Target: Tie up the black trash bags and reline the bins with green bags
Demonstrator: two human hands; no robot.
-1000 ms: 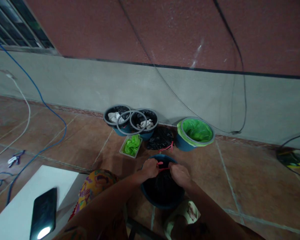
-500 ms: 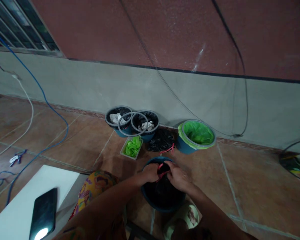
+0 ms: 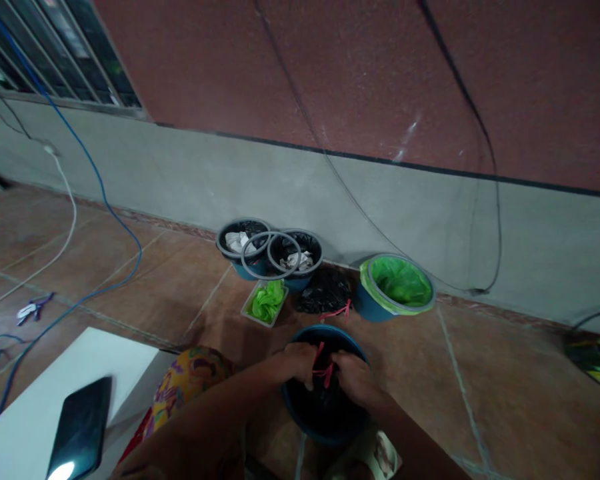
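Observation:
In front of me stands a dark blue bin with a black garbage bag inside. Over its mouth, my left hand is closed on one side of a red drawstring. My right hand pinches the other side. The string looks crossed or looped between my fingers, though I cannot tell if it is knotted. Both fingertips are partly hidden in the shadow of the bin.
Against the wall stand two bins lined in black, a loose grey ring, a tied black bag and a bin lined in green. A tray holds green bags. A phone lies on a white surface at left.
My hands have drawn the red string into a tighter crossing above the black bag. The view has shifted slightly, so the wall and bins sit lower.

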